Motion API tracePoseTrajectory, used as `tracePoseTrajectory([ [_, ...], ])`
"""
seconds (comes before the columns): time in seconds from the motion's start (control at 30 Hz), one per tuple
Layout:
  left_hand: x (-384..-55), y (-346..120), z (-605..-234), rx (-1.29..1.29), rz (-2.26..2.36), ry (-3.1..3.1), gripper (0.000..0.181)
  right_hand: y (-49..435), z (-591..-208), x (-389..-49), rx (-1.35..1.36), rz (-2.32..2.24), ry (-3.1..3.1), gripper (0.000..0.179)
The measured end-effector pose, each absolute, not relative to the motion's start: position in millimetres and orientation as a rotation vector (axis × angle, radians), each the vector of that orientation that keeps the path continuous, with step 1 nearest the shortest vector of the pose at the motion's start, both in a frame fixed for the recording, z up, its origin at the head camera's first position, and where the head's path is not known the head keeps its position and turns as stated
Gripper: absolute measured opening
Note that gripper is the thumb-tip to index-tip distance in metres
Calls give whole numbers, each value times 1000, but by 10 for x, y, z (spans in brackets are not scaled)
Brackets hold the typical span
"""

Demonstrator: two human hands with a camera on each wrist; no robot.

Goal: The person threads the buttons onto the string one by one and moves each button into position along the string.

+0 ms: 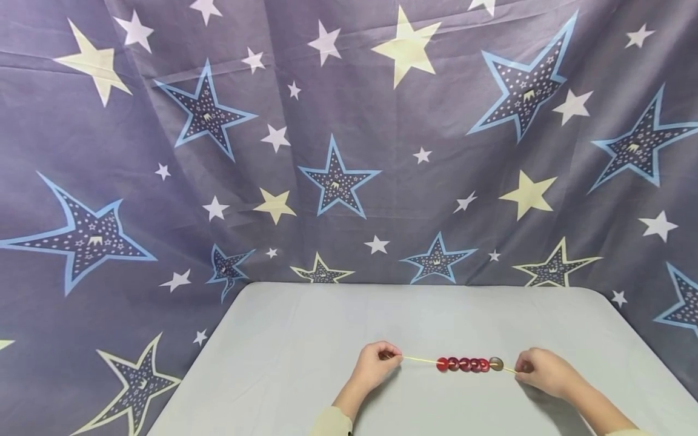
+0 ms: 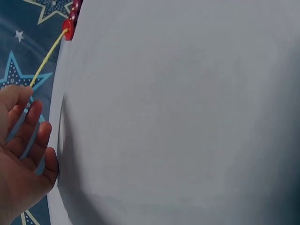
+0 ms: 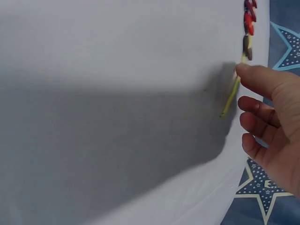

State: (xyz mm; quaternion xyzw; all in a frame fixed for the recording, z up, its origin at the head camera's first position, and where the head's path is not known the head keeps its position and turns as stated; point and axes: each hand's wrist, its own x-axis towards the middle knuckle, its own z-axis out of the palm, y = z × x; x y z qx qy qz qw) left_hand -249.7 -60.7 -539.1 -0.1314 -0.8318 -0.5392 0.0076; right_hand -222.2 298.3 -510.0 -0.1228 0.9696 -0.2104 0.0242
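Observation:
A yellow string [image 1: 418,360] runs nearly straight between my two hands above the table. Threaded on it are several red and dark red buttons [image 1: 465,364], bunched side by side, with a grey-brown button [image 1: 496,363] at their right end. My left hand [image 1: 377,363] pinches the string's left end between thumb and index finger; its other fingers curl loosely in the left wrist view. On the right, my right hand [image 1: 548,370] pinches the string close to the grey-brown button. A short loose tail of string [image 3: 228,101] hangs past the right thumb in the right wrist view.
The table has a pale grey-white cover [image 1: 305,327] with rounded far corners. A dark cloth [image 1: 360,236] printed with stars hangs behind it and along its sides. Both hands cast shadows on the cover.

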Motion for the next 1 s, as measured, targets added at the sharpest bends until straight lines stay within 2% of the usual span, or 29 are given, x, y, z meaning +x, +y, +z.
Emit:
tracePoseTrajectory([
  [0.37, -2533, -573, -5391, -383, -1180, -2791, 5, 3004, -5150, -2221, -220, -559, 3110, 5],
  [0.6, -2505, -553, -5399, -424, -828, -2816, 6, 3047, -5245, -2199, -215, -580, 3122, 4],
  [1.0, -2557, -548, -5206, -423, -762, -2912, 5, 3037, -5143, -2214, -215, -617, 3147, 11],
])
